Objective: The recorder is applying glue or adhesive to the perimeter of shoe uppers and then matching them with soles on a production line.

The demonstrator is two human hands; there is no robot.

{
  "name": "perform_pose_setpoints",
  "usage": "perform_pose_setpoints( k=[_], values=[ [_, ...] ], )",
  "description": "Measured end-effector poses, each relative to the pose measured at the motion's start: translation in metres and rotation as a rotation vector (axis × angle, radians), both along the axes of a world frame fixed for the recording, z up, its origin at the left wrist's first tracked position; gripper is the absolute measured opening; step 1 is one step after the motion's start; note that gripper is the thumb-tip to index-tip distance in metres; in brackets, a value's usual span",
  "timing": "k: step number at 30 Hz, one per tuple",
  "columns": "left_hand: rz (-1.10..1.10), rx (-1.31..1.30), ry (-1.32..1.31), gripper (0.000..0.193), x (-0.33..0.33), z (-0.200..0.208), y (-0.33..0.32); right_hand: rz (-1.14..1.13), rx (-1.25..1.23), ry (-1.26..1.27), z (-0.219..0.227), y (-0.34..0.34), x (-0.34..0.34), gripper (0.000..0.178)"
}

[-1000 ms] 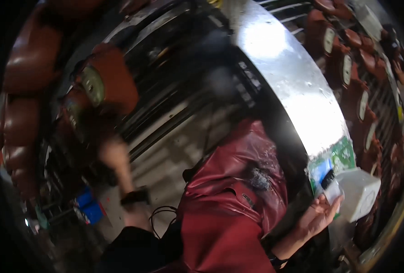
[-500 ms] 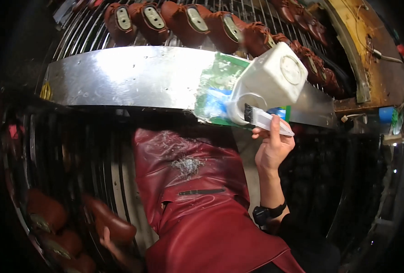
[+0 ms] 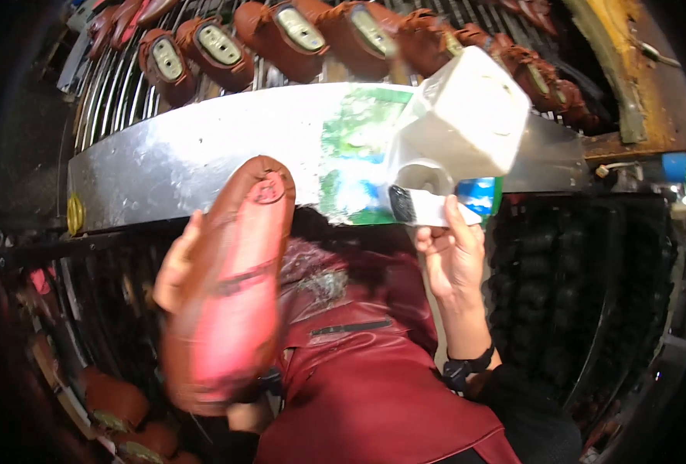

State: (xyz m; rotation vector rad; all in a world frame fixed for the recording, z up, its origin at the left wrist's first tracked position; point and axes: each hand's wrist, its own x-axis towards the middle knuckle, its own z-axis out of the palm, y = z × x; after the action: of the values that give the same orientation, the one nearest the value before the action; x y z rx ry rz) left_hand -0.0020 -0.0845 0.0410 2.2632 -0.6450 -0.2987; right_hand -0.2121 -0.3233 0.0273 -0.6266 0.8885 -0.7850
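My left hand (image 3: 177,271) grips a brown leather shoe (image 3: 227,309) from its left side, its pinkish underside turned up toward me and slightly blurred. Part of that hand is hidden behind the shoe. Between thumb and fingers, my right hand (image 3: 455,251) holds a flat brush (image 3: 437,209) with a whitish handle and dark bristles. The bristles are at the round mouth of a white plastic jug (image 3: 478,108), which lies tipped on the metal ledge with its mouth toward me. Whether the bristles touch the jug's rim, I cannot tell.
A shiny metal ledge (image 3: 142,162) runs across in front of me, a green and blue sheet (image 3: 358,131) under the jug. Several brown shoes (image 3: 292,39) stand on the bar rack beyond. More shoes (image 3: 115,398) lie at the lower left. My dark red apron (image 3: 374,387) covers my lap.
My left hand has brought the shoe up from the lower left to in front of the ledge. The brush in my right hand has shifted slightly left at the jug's mouth.
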Motion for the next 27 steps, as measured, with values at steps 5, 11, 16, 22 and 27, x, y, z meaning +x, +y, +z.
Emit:
perform_pose_setpoints(
  k=[5, 11, 16, 22, 27],
  values=[
    [-0.411, -0.318, -0.797, 0.024, -0.005, -0.118, 0.011, 0.237, -0.095, -0.04, -0.01, 0.028, 0.031, 0.02],
    [-0.322, -0.333, -0.79, 0.032, -0.004, -0.125, 0.015, 0.528, -0.301, -0.059, -0.025, 0.043, 0.065, 0.015],
    [-0.347, -0.336, -0.808, 0.032, -0.002, -0.123, 0.016, 0.488, -0.482, -0.01, -0.038, 0.023, 0.111, 0.013],
    [-0.312, -0.355, -0.784, 0.031, -0.004, -0.125, 0.017, 0.53, -0.402, 0.016, -0.046, -0.009, 0.155, 0.018],
    [-0.308, -0.385, -0.823, 0.024, -0.001, -0.125, 0.012, 0.658, -0.385, 0.001, -0.032, 0.019, 0.082, 0.016]
  ],
)
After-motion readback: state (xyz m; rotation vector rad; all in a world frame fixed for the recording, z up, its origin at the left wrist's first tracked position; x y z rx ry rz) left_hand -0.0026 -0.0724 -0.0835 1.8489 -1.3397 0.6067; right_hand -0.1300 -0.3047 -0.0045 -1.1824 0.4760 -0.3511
